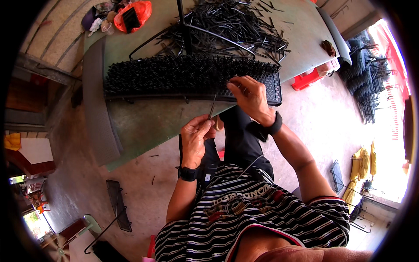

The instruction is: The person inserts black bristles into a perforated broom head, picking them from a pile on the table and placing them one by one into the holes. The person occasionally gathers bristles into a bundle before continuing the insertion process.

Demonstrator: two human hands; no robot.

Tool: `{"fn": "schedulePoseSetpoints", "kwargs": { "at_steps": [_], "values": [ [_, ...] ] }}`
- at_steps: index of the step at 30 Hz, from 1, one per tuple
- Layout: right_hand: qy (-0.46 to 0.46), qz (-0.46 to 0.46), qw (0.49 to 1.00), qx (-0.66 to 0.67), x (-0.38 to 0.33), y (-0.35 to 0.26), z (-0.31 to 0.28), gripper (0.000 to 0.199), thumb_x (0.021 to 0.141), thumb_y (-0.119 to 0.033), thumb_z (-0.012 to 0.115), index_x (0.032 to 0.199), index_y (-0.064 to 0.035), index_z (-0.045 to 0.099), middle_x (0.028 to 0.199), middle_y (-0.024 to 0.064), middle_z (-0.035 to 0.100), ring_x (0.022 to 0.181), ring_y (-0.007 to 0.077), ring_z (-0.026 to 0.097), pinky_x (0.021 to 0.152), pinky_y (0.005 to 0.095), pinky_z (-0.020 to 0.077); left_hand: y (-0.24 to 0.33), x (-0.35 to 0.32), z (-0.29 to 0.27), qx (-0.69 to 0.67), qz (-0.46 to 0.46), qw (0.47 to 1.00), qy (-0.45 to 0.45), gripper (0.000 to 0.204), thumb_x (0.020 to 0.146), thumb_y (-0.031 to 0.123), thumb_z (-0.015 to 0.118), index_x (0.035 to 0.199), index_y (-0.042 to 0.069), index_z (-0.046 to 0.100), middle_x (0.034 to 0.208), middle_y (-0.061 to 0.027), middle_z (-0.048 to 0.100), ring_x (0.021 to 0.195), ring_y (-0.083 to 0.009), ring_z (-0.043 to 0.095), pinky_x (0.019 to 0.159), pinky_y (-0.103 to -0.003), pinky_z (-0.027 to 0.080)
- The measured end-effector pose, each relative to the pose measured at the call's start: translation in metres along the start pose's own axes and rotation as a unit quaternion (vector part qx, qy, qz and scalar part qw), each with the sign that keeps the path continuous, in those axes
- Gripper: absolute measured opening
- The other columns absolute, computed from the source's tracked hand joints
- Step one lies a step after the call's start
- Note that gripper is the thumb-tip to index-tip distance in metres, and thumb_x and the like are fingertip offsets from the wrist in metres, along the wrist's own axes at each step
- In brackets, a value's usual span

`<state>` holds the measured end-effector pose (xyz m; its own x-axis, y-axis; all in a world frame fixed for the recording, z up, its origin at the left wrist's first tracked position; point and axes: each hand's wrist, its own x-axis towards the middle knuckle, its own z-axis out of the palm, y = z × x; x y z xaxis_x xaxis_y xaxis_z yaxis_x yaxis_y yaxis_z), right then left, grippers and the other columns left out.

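Note:
A long black rack [131, 97] lies along the table's near side, most of its length packed with short upright black pieces [166, 74] like bristles. Small holes show bare at its right end [275, 89]. My left hand [195, 136], just below the rack's front edge, pinches a thin dark stick [212, 109] that points up toward it. Over the rack's right part is my right hand [251, 94], thumb and fingertips closed together at the edge of the packed rows. Whatever sits between those fingertips is too small to make out.
Behind the rack a heap of loose black sticks [227, 28] spreads on the green table [144, 139], with a black metal stand [185, 37] before it. An orange bag [142, 15] lies far left. A red stool [307, 80] stands right, and a black mesh panel [118, 205] lies on the floor.

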<state>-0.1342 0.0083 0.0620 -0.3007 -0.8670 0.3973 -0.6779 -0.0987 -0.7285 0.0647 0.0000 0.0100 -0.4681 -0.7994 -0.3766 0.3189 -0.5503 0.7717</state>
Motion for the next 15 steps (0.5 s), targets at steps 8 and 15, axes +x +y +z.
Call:
{"fn": "schedulePoseSetpoints", "kwargs": {
  "at_steps": [8, 15],
  "values": [
    [-0.014, 0.189, 0.932, 0.309, -0.017, -0.009, -0.009, 0.013, 0.086, -0.004, 0.059, 0.096, 0.0036, 0.059, 0.077, 0.0053, 0.065, 0.060, 0.0086, 0.062, 0.052, 0.0201, 0.0487, -0.006, 0.001, 0.031, 0.014, -0.027, 0.997, -0.075, 0.030, 0.085, 0.013, 0.063, 0.113, 0.004, 0.059, 0.093, -0.0054, 0.065, 0.073, -0.0124, 0.063, 0.063, -0.023, 0.052],
    [0.100, -0.083, 0.990, 0.057, -0.006, -0.003, 0.004, 0.013, 0.081, 0.005, 0.059, 0.093, 0.0014, 0.057, 0.077, 0.0104, 0.063, 0.065, 0.0159, 0.067, 0.053, 0.0241, 0.0511, -0.006, 0.005, 0.021, 0.048, -0.052, 0.994, -0.084, 0.028, 0.087, 0.015, 0.062, 0.113, 0.005, 0.058, 0.094, -0.0048, 0.065, 0.075, -0.0119, 0.063, 0.066, -0.023, 0.051]
  ]
}}
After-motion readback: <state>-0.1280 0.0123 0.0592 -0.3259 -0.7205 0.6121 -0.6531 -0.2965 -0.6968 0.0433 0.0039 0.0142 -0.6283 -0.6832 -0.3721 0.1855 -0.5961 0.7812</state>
